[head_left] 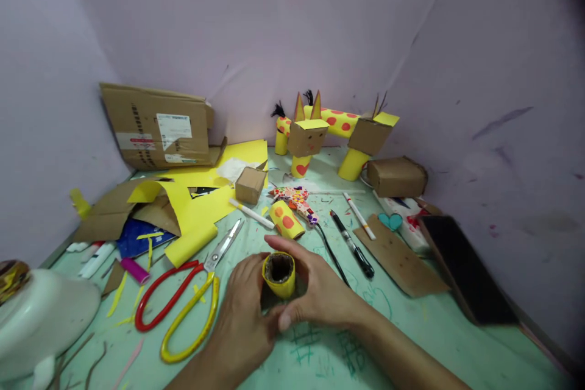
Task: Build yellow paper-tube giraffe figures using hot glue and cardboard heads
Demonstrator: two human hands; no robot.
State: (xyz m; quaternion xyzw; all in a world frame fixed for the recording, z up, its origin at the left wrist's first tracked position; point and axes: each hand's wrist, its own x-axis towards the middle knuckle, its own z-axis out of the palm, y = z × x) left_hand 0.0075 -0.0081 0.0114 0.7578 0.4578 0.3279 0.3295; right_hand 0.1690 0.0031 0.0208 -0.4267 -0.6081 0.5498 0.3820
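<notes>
Left grip [247, 308], right grip [322, 286], yellow tube [280, 286] between, scissors [210, 265] alongside

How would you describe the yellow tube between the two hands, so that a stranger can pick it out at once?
On the green table, find the left hand and right hand at the lower middle. Between them is a short yellow tube, its dark hollow end facing up. Unlike the spotted tube lying just beyond it, this one shows no orange spots.

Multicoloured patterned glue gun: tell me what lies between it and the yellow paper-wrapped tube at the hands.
In the head view, part of the right hand and a yellow, orange-spotted paper tube lie between them.
</notes>
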